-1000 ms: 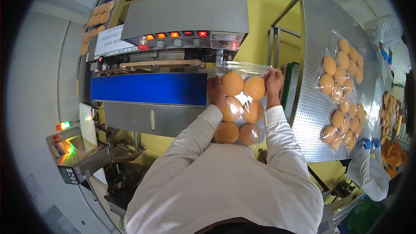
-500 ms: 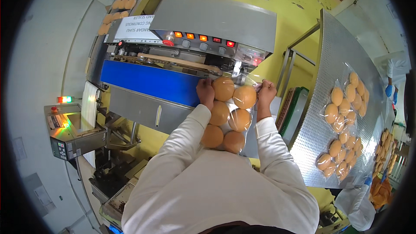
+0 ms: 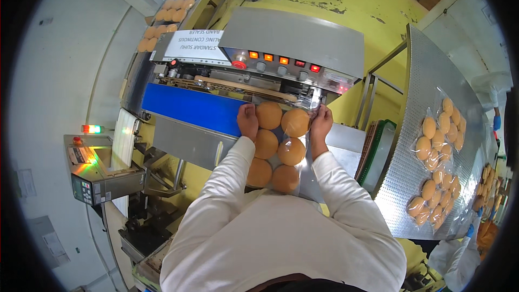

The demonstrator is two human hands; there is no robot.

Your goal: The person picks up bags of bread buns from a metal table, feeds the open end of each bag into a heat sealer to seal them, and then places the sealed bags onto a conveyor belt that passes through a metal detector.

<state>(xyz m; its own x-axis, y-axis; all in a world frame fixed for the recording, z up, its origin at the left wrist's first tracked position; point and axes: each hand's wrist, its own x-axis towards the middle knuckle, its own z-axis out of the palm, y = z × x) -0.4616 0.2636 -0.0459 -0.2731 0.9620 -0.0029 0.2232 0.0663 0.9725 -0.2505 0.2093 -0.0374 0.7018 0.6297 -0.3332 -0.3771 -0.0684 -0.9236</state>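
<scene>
A clear plastic bag of round brown buns (image 3: 266,144), two across, lies in front of me at the near side of a band sealer (image 3: 292,32). My left hand (image 3: 248,121) pinches the bag's far left corner, above the end of the blue conveyor belt (image 3: 186,106). At the far right corner, my right hand (image 3: 322,124) grips the film with closed fingers. The bag's far edge is up against the sealer's infeed, where the thin film is hard to make out. Its near end rests close to my white top.
On the right stands a dimpled metal table (image 3: 400,184) with bagged buns (image 3: 435,200). A green crate (image 3: 376,151) is beside it. To the left is a small machine with a lit signal lamp (image 3: 92,128). Other people in white with blue gloves work at far right.
Both hands and the bag have shifted a little left relative to the sealer's body, and the bag's far edge sits closer to the infeed. The view has turned slightly.
</scene>
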